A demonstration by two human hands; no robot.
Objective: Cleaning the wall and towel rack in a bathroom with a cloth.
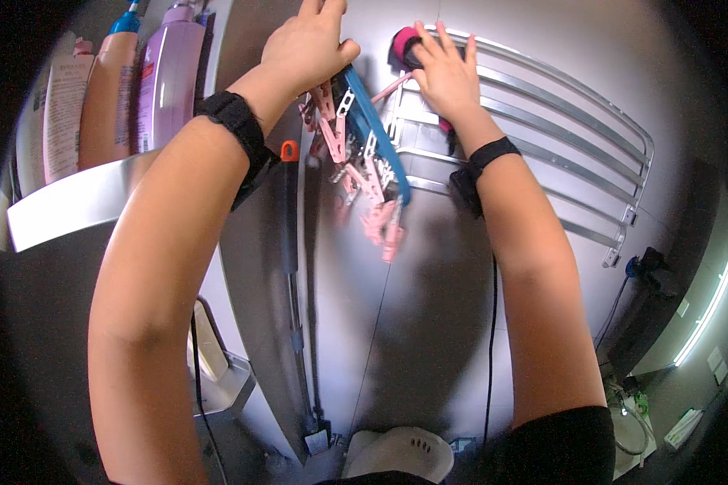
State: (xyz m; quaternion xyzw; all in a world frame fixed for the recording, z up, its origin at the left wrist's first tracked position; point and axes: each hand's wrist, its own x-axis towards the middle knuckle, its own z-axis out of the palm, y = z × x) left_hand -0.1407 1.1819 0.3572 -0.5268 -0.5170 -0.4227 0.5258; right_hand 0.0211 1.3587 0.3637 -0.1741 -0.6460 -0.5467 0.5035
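Observation:
Both arms reach up toward a wall-mounted metal towel rack (pixel 558 121). At the upper middle, my left hand (pixel 309 45) is over the upper end of a blue plastic clip hanger (pixel 379 136); its fingertips run out at the picture's top edge, so its grip is not plain. Several pink clothespins (pixel 333 136) dangle from the hanger on white chain links, blurred at the lower end. My right hand (pixel 449 76) has its fingers spread over a dark and pink object (pixel 405 42) at the rack's left end. Whether it grips that object cannot be told.
Pump bottles (pixel 168 79) and other bottles stand on a shelf (pixel 79 200) at the upper left. A long-handled tool with an orange tip (pixel 289 151) leans along the wall. A white toilet (pixel 403 454) is at the bottom; a washbasin (pixel 631 430) lies at the lower right.

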